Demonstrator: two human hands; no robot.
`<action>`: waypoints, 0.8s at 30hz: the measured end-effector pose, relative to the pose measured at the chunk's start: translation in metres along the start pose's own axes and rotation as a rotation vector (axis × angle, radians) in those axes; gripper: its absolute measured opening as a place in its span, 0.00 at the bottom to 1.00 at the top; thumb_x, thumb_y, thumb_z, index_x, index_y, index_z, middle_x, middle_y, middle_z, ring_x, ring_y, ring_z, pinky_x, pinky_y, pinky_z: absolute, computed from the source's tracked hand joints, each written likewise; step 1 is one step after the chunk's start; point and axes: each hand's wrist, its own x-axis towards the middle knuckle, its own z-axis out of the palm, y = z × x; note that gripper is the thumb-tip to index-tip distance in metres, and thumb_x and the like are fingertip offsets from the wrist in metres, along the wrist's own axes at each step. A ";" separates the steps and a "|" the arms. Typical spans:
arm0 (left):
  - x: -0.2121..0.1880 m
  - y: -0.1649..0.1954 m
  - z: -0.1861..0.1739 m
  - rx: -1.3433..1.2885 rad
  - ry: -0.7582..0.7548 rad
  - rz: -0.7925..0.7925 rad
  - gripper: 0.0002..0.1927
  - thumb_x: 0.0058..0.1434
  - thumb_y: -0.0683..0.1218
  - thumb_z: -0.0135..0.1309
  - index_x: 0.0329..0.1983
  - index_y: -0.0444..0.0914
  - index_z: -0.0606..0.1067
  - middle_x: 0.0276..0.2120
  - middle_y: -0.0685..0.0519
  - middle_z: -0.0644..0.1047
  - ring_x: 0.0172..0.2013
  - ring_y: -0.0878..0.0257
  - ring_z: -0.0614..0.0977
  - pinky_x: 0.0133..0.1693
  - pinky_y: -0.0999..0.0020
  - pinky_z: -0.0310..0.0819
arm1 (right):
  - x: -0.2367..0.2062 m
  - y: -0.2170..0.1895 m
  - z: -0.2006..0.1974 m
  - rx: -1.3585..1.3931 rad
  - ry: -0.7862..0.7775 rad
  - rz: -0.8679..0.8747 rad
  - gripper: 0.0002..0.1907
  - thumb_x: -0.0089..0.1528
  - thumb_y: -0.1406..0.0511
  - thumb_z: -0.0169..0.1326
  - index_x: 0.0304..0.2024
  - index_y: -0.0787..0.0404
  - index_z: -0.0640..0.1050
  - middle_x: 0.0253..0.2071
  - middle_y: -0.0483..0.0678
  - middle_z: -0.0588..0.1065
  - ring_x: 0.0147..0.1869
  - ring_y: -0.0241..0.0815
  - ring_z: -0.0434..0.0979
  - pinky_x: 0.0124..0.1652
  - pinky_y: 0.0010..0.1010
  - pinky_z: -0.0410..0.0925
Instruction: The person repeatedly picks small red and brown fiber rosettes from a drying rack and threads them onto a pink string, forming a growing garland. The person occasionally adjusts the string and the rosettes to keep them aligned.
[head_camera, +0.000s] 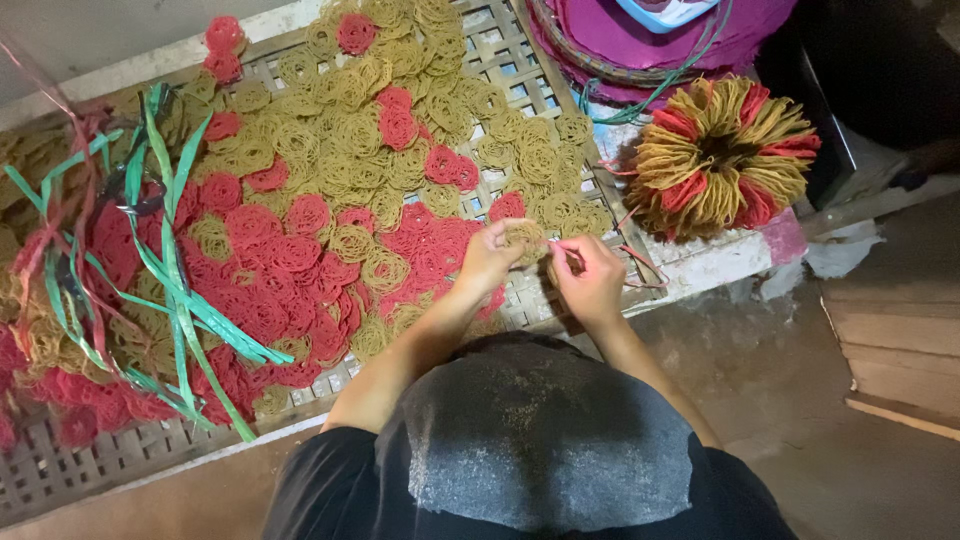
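Here the left hand (487, 258) pinches a yellow-brown coiled noodle disc (524, 236) between closed fingers, just above the woven bamboo drying tray (500, 50). The right hand (592, 277), fingers curled together, grips it beside a thin pink strip (640, 262). A tied ring-shaped bundle of discs (722, 155) lies nearby.

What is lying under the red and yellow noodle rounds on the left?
A woven lattice tray shows under the noodle rounds; its slats appear in the gaps and at the bare near edge. What the tray rests on is covered. Green strips lie on top.
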 end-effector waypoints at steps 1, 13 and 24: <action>0.000 0.000 0.001 0.034 -0.019 0.041 0.21 0.65 0.34 0.48 0.63 0.33 0.72 0.45 0.49 0.82 0.43 0.61 0.83 0.43 0.64 0.80 | 0.000 -0.002 0.000 -0.014 -0.009 -0.016 0.04 0.62 0.71 0.62 0.36 0.64 0.79 0.31 0.49 0.77 0.32 0.38 0.79 0.32 0.28 0.70; -0.007 -0.003 0.008 -0.137 -0.069 0.032 0.24 0.68 0.37 0.38 0.66 0.35 0.72 0.55 0.45 0.80 0.55 0.61 0.83 0.61 0.66 0.76 | 0.003 0.002 0.011 -0.239 -0.045 -0.138 0.06 0.62 0.66 0.63 0.34 0.61 0.79 0.30 0.49 0.76 0.31 0.46 0.77 0.32 0.37 0.69; -0.029 0.050 0.049 1.096 -0.108 0.642 0.11 0.61 0.36 0.56 0.46 0.36 0.81 0.39 0.44 0.80 0.39 0.49 0.83 0.41 0.59 0.79 | -0.007 0.075 -0.013 0.361 -0.275 0.250 0.14 0.74 0.65 0.46 0.38 0.68 0.77 0.37 0.47 0.72 0.43 0.36 0.70 0.46 0.29 0.64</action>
